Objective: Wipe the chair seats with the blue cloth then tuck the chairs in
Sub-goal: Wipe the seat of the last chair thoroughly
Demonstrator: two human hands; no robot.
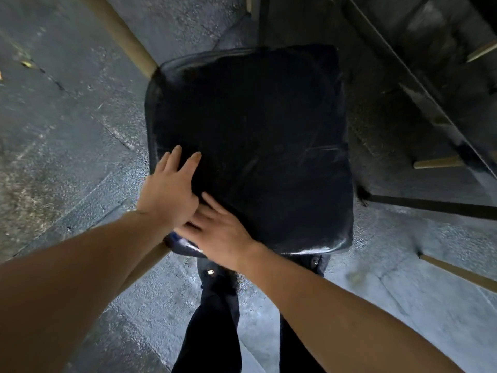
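Observation:
A black padded chair seat (pixel 269 130) fills the middle of the view, seen from above. My left hand (pixel 169 192) lies flat on its near-left part, fingers spread. My right hand (pixel 223 232) rests on the near edge beside it, with its fingertips hidden under my left palm. A small bluish patch (pixel 173 238) shows below both hands at the seat's near-left corner. I cannot tell whether it is the blue cloth or the glossy rim. No cloth is clearly visible.
Wooden chair legs (pixel 121 33) splay out over the grey concrete floor (pixel 53 130). A dark table (pixel 430 90) stands at the right, with pale legs of other furniture (pixel 457 270) near it. My dark trousers (pixel 215 319) stand just behind the seat.

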